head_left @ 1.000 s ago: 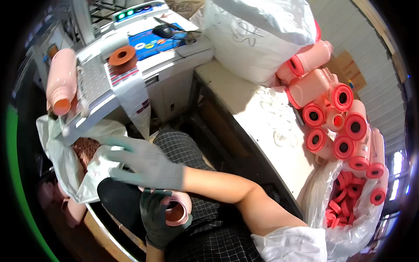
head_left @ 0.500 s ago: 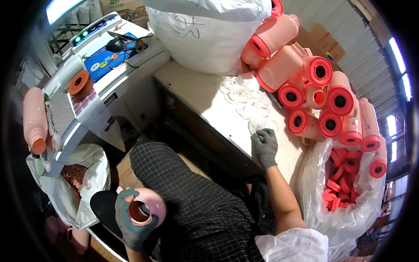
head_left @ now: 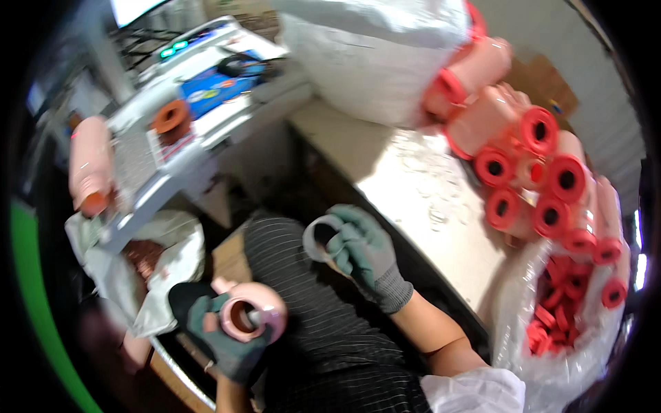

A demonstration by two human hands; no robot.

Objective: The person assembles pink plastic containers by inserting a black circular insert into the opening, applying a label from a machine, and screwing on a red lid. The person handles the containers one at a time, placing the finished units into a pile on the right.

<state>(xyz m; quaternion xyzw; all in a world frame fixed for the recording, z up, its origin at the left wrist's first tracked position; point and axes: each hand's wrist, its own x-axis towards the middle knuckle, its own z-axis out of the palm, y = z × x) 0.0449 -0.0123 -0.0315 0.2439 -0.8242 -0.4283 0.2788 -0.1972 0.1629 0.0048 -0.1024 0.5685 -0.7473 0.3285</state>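
Meanwhile, a bottle in one glove and a pale ring in the other

Low over the person's lap, the gloved left hand [head_left: 231, 347] wraps its fingers around a pink bottle [head_left: 270, 303], whose open mouth faces up toward the camera. The gloved right hand [head_left: 368, 255] pinches the edge of a pale, see-through ring [head_left: 308, 241] between thumb and fingers. Ring and bottle are apart, the ring above the checked trousers [head_left: 323, 337] and farther from the body than the bottle.

To the right, a pale bench [head_left: 392, 172] carries a blurred scatter of whitish rings [head_left: 434, 199], a large white sack [head_left: 372, 76] and a stack of pink bottles with red ends [head_left: 564, 180]. A clear bag [head_left: 508, 344] beside the bench holds red parts [head_left: 561, 313]. To the left, another pink bottle [head_left: 89, 162] lies at the white machine [head_left: 148, 199], near an orange-brown roll [head_left: 170, 124]. Below that, a white bag [head_left: 180, 255] contains pinkish scraps [head_left: 142, 256].
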